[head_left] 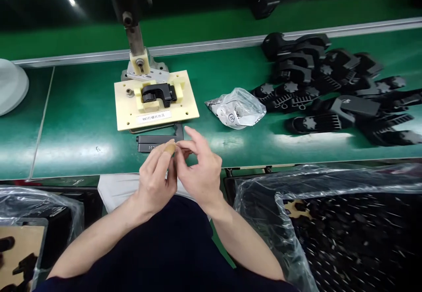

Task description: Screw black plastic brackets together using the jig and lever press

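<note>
My left hand (154, 175) and my right hand (199, 169) meet at the near edge of the green bench, fingertips pinched together around something too small to name. A tan finger cot covers one left fingertip. Just beyond them lies a flat black plastic part (158, 142). Behind it stands a cream jig plate (154, 103) with a black plastic part (158, 93) seated in it, under a vertical press tool (133, 33).
A clear bag of small parts (237, 107) lies right of the jig. Several black comb-like parts (332, 85) are piled at the far right. Plastic-lined bins (329, 221) of black parts stand below the bench. A white dish (9, 85) sits far left.
</note>
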Demonstrator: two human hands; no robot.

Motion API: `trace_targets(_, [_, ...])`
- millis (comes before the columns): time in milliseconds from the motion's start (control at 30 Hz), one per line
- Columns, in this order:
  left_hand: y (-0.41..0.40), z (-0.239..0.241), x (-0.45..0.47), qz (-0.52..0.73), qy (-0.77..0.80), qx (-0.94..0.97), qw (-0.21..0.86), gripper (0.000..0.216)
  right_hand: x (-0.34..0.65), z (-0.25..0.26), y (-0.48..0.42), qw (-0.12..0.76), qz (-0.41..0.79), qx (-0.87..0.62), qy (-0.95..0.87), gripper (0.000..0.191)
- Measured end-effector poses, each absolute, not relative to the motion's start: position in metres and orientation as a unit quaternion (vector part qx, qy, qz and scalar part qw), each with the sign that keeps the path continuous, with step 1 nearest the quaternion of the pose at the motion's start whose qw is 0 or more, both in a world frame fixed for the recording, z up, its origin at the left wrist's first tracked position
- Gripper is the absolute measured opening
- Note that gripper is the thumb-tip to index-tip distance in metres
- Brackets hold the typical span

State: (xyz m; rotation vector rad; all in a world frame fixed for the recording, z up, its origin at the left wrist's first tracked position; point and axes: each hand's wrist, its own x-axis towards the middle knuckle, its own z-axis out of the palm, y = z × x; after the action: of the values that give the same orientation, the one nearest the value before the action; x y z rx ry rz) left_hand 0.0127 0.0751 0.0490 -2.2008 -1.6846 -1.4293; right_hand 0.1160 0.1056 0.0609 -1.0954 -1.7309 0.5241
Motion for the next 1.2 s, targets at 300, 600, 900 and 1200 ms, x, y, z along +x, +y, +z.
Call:
trace_targets(300, [0.074,0.036,-0.002,-0.422,-0.541,-0.725,0.06,0.037,0.102,0.055,0.095,0.396,0.097,-0.44,-0.8,0.038])
trace_targets(600, [0.081,0.057,-0.025,-0.528,-0.576,-0.428,-0.454,0.03,0.121,0.062,0.106,0.409,0.353,-0.438,-0.718,0.019])
trace_targets(900, [0.088,0.073,-0.031,-0.532,-0.506,-0.319,-0.599,0.046,0.123,0.076,0.113,0.393,0.46,-0.368,-0.705,0.008])
trace_targets(1200, [0.08,0.074,-0.031,-0.511,-0.568,-0.417,-0.493,0.034,0.117,0.076,0.115,0.378,0.426,-0.376,-0.73,0.015])
